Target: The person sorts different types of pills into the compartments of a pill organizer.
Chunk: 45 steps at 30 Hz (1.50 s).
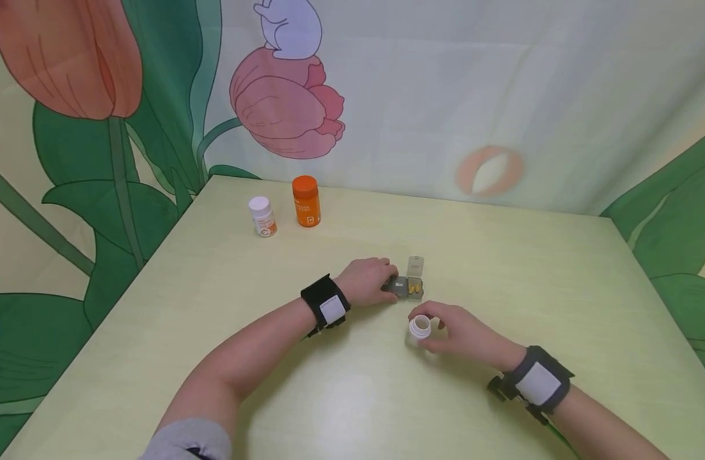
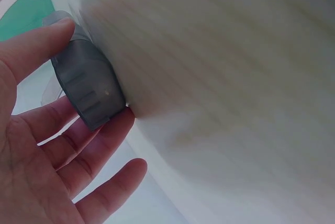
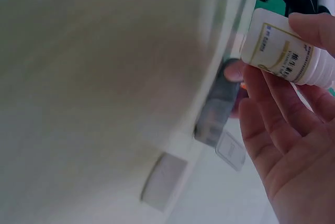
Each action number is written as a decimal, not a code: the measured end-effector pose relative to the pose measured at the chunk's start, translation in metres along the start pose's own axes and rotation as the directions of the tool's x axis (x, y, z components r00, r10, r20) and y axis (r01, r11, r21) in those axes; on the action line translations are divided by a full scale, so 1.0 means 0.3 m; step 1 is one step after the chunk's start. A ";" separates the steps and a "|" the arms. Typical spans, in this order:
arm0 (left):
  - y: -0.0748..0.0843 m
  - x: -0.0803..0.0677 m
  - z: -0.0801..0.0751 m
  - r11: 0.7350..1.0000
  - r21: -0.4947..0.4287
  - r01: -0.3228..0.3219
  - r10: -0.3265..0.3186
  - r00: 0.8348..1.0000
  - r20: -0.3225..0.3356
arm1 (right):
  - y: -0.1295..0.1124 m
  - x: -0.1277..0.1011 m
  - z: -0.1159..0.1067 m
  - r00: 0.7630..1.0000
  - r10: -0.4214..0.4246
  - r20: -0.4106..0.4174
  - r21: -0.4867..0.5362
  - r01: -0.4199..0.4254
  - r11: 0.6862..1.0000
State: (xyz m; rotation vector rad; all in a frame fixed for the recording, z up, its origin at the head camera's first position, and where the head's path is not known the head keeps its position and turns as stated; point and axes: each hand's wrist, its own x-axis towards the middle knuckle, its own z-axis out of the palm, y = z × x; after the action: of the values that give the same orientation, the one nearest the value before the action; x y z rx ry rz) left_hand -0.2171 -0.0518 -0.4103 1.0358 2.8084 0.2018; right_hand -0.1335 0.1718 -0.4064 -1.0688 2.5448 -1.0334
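Note:
My left hand [image 1: 366, 281] grips the left end of a small grey pill organizer [image 1: 400, 285], thumb on one side and fingers on the other. The organizer's rightmost lid [image 1: 415, 266] stands open, and yellow pills [image 1: 414, 289] lie in that compartment. In the left wrist view the organizer's grey side [image 2: 91, 85] shows between thumb and fingers. Just nearer to me, my right hand [image 1: 458, 329] holds a small white bottle [image 1: 419, 329] without a cap, its mouth facing up. A printed label [image 3: 280, 51] shows on this bottle in the right wrist view.
Toward the back left of the table [image 1: 329, 396] stand a white capped bottle [image 1: 263, 217] and a taller orange bottle [image 1: 306, 203]. A pale, cap-like piece [image 3: 164, 182] lies on the table in the right wrist view. A printed curtain [image 1: 421, 108] hangs behind the table.

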 end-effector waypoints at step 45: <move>0.156 -0.129 0.059 0.917 -0.350 -0.193 0.215 0.976 0.024 | 0.094 -0.066 -0.080 0.998 0.001 -0.056 -0.549 -0.031 0.836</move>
State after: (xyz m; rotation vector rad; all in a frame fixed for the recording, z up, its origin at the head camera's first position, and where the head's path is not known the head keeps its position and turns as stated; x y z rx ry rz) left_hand -0.1551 -0.0404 -0.4161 1.2167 2.4795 0.6494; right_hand -0.1449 0.2121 -0.4094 -1.1438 2.9754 -0.3098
